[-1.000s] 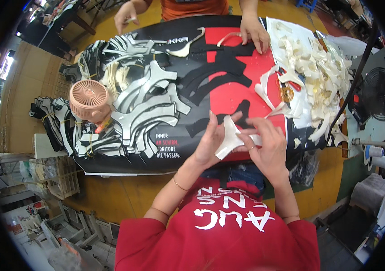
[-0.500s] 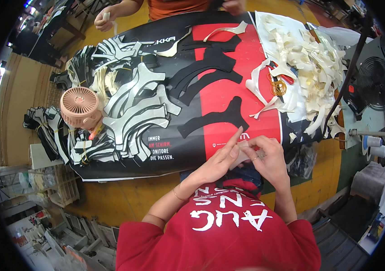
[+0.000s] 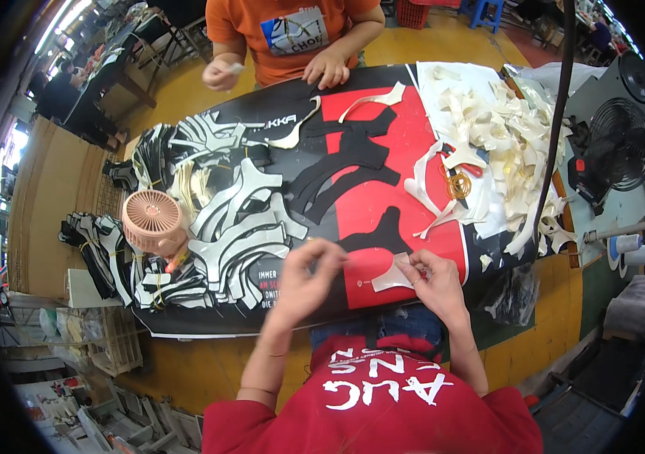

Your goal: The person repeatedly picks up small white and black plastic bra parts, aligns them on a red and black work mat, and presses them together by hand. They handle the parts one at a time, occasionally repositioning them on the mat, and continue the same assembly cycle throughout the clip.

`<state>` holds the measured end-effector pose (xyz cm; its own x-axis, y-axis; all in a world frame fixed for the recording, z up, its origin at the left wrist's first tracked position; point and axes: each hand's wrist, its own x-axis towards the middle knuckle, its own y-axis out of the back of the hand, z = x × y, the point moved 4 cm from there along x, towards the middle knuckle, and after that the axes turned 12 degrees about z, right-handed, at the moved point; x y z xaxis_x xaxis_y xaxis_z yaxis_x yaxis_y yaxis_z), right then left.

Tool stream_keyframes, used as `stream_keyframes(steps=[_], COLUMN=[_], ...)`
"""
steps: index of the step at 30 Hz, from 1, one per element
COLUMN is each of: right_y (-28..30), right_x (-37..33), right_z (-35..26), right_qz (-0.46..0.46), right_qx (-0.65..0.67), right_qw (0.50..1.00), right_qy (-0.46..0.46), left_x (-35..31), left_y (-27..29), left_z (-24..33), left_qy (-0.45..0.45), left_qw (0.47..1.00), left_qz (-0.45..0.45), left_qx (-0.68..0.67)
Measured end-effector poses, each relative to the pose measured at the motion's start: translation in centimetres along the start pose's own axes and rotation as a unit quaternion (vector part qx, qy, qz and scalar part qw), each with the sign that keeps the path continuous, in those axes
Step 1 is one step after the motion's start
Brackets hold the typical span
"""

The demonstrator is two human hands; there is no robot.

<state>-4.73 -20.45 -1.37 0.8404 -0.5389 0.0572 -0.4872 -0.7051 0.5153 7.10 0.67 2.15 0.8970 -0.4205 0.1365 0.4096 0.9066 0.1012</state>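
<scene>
My right hand (image 3: 436, 281) pinches a small white Y-shaped fabric piece (image 3: 392, 278) by its right end, over the red part of the table cover. My left hand (image 3: 309, 281) is lifted to the left of that piece, apart from it. Its fingers are bent and smeared by motion, so whether they hold anything does not show. Just beyond my hands lies a black Y-shaped fabric piece (image 3: 383, 233). Farther back, several more black pieces (image 3: 349, 163) overlap. To the left of my left hand is a pile of white-faced Y-shaped pieces (image 3: 243, 240).
A pink fan (image 3: 152, 221) stands at the left among banded bundles. Cream scraps (image 3: 515, 144) heap at the right, near yellow rubber bands (image 3: 458, 184). Across the table, a person in orange (image 3: 292, 38) holds a small pale piece. A dark cable (image 3: 557, 121) hangs at the right.
My left hand has left the white piece and moved left. The right hand still holds it, now more exposed. The view has shifted, showing more of the person opposite.
</scene>
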Motion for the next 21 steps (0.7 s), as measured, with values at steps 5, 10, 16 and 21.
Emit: stream_keyframes(steps=[5, 10, 16, 21], right_y=[1.5, 2.6, 2.8, 2.7], right_x=[0.6, 0.8, 1.3, 1.8], right_z=[0.5, 0.2, -0.3, -0.1], right_qz=[-0.008, 0.044, 0.028, 0.01], right_qx=[-0.029, 0.017, 0.042, 0.023], right_qw=[0.999, 0.999, 0.998, 0.998], right_qy=[-0.027, -0.025, -0.048, -0.06], left_x=[0.4, 2.2, 5.5, 5.9], left_y=[10.3, 16.1, 13.1, 5.6], left_z=[10.4, 18.7, 19.2, 11.7], left_qy=[-0.115, -0.351, -0.355, -0.35], left_qw=[0.529, 0.895, 0.813, 0.827], left_qz=[-0.189, 0.258, 0.188, 0.06], left_qx=[-0.819, 0.095, 0.421, 0.436])
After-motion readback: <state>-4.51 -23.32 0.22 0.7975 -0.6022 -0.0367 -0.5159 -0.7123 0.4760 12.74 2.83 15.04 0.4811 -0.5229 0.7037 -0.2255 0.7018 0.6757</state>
